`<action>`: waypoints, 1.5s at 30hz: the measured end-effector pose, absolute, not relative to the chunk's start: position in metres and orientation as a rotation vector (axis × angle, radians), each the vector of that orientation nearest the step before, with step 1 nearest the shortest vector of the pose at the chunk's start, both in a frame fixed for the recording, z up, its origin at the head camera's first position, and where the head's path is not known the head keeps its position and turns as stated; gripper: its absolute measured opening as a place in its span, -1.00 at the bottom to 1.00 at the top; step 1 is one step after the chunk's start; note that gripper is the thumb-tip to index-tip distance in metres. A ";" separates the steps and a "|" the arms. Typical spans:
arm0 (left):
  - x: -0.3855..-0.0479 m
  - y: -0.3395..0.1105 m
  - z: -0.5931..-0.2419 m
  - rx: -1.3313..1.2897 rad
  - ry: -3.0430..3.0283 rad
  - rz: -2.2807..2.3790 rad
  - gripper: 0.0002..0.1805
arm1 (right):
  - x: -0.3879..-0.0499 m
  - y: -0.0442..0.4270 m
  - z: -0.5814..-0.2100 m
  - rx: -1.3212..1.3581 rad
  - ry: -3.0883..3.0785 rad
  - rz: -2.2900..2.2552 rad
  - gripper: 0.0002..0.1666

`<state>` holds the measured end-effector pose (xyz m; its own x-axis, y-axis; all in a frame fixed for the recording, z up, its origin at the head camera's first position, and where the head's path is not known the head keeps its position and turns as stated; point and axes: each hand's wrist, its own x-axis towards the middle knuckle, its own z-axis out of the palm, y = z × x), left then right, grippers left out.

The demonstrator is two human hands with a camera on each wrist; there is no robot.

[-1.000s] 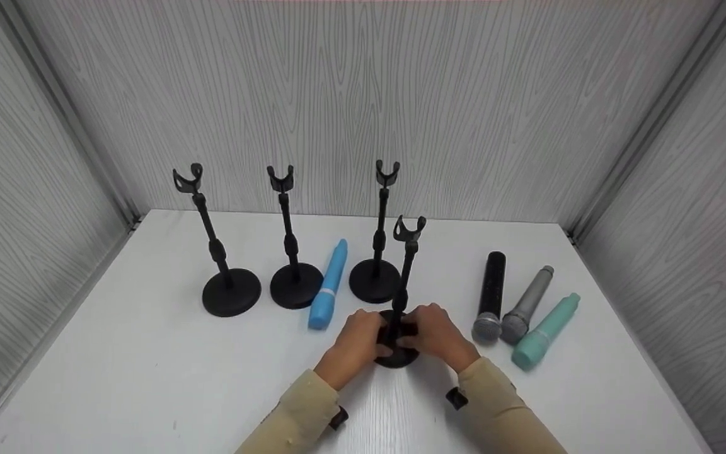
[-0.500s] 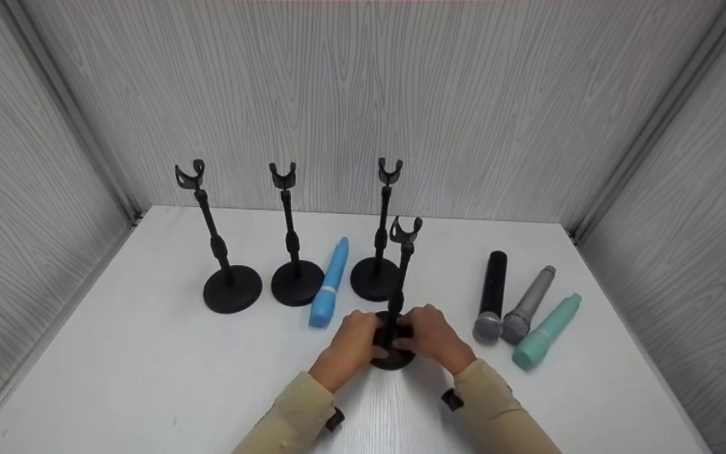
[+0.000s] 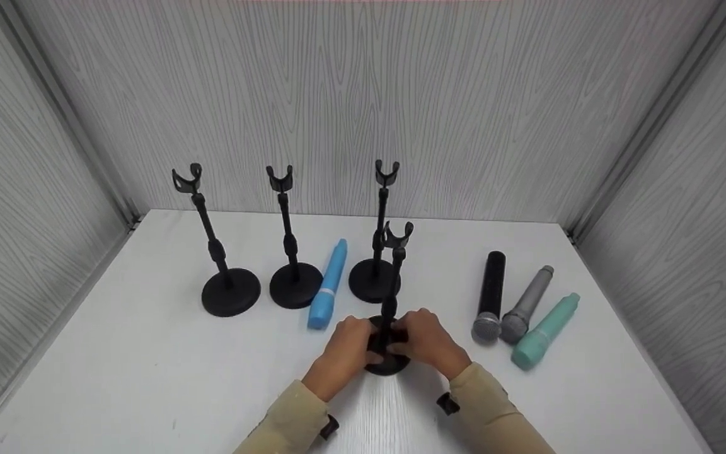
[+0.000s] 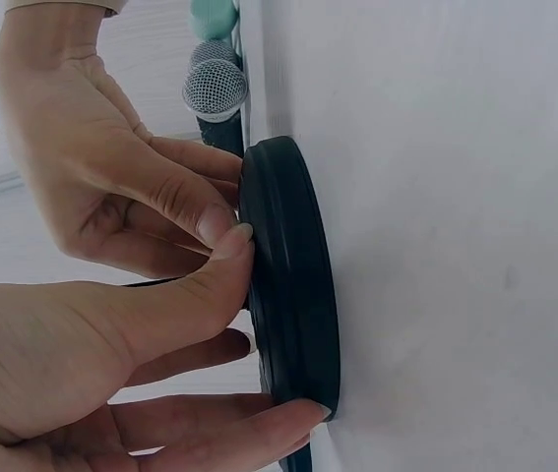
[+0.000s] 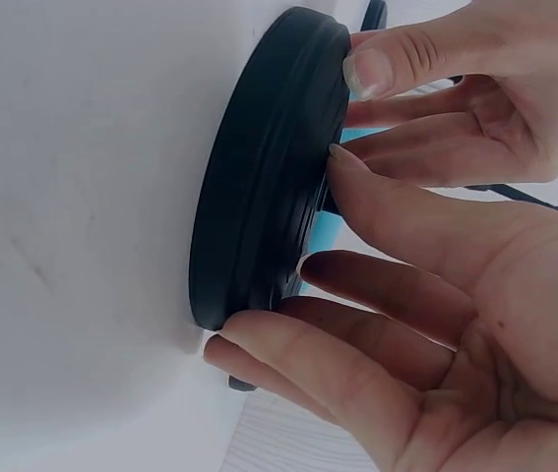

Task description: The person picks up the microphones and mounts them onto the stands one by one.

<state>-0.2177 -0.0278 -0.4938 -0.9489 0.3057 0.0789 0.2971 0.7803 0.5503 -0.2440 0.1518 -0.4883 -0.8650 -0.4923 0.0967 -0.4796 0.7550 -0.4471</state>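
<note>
Nearest me stands a black microphone stand [image 3: 389, 306], upright with an empty U-shaped clip on top. My left hand [image 3: 343, 352] grips the left side of its round base and my right hand [image 3: 429, 342] the right side. In the left wrist view the base [image 4: 293, 275] is held on edge of frame between thumbs and fingers of the left hand [image 4: 131, 364] and right hand [image 4: 121, 167]. The right wrist view shows the base [image 5: 269, 167] with the right hand's fingers [image 5: 308, 369] curled at its rim.
Three more black stands [image 3: 230, 292] [image 3: 295, 285] [image 3: 374, 280] stand behind. A blue microphone [image 3: 328, 287] lies between two of them. To the right lie a black microphone [image 3: 493, 290], a grey one [image 3: 529, 302] and a green one [image 3: 546, 332]. Panels surround the white table [image 3: 149, 378].
Both hands have moved slightly left and toward me, with the gripped stand between them. The other stands and the microphones have stayed in place.
</note>
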 end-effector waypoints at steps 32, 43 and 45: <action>-0.222 -0.039 -0.496 0.471 2.853 1.071 -0.67 | -0.237 0.152 -0.490 -0.812 2.916 -0.816 -0.70; -0.231 -0.036 -0.500 0.552 2.902 1.144 -0.83 | -0.238 0.154 -0.487 -0.794 2.923 -0.760 -0.71; -0.231 -0.036 -0.500 0.557 2.893 1.146 -0.83 | -0.238 0.155 -0.488 -0.784 2.924 -0.753 -0.72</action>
